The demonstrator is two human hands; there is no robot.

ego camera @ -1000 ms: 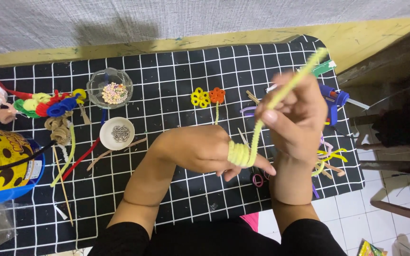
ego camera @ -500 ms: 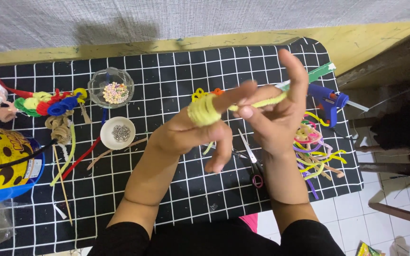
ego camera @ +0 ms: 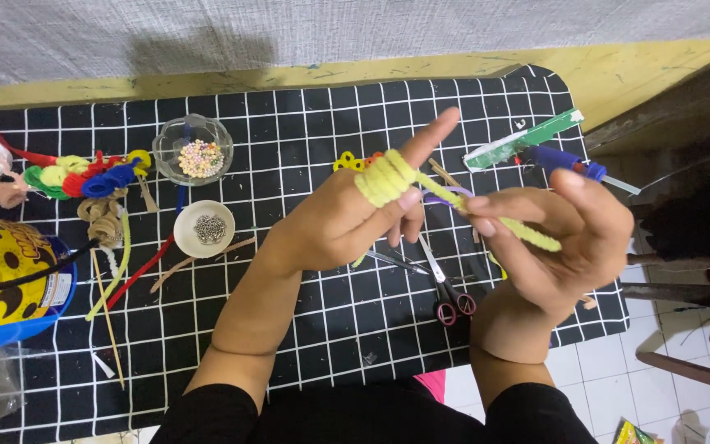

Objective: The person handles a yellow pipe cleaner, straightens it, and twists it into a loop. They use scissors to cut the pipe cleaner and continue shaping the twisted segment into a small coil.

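Over black-and-white grid mat (ego camera: 306, 345) I see fuzzy yellow pipe cleaner (ego camera: 386, 178) coiled approx. 4x round left hand (ego camera: 347, 218) forefinger; right hand (ego camera: 560, 238) pinches its tail. 2 small bowls, 1 scissors.

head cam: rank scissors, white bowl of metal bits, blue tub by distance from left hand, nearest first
1. Scissors: just below and right of the left hand, on the mat.
2. White bowl: to the left, mid-mat.
3. Blue tub: far left edge of the view.
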